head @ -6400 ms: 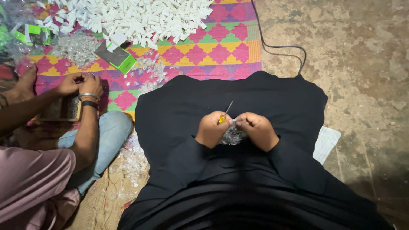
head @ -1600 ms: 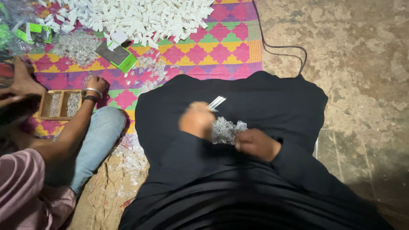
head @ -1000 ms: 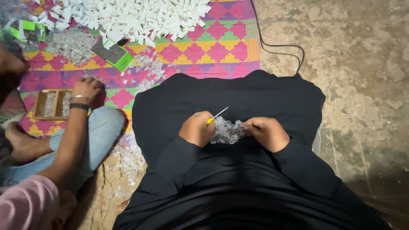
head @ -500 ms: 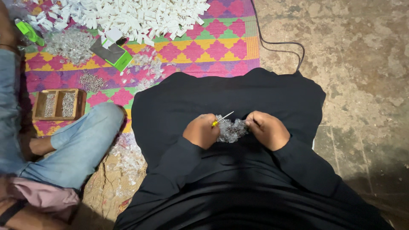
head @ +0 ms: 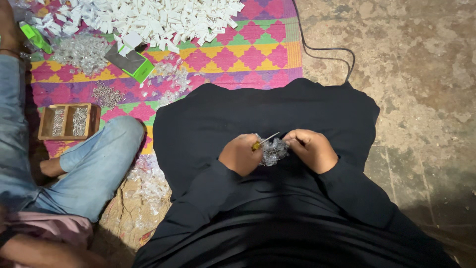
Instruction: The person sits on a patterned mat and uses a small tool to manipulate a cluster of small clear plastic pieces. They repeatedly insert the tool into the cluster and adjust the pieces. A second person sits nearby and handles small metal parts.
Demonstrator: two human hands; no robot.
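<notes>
On the black-clothed lap point(head: 277, 109), left hand point(head: 241, 155) closed round a small yellow-handled screwdriver point(head: 265, 141), right hand point(head: 313, 149) curled, pinching the crinkly clear plastic bundle point(head: 273, 151) lying between and touching both — likely light, soft, slippery, best pinched at its bunched edge nearest the right fingers.

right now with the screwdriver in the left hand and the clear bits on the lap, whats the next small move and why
Probably bring the screwdriver tip down to the right hand, since the left hand grips its yellow handle with the shaft angled up, and the right fingers pinch at the edge of the clear plastic pieces.
</notes>
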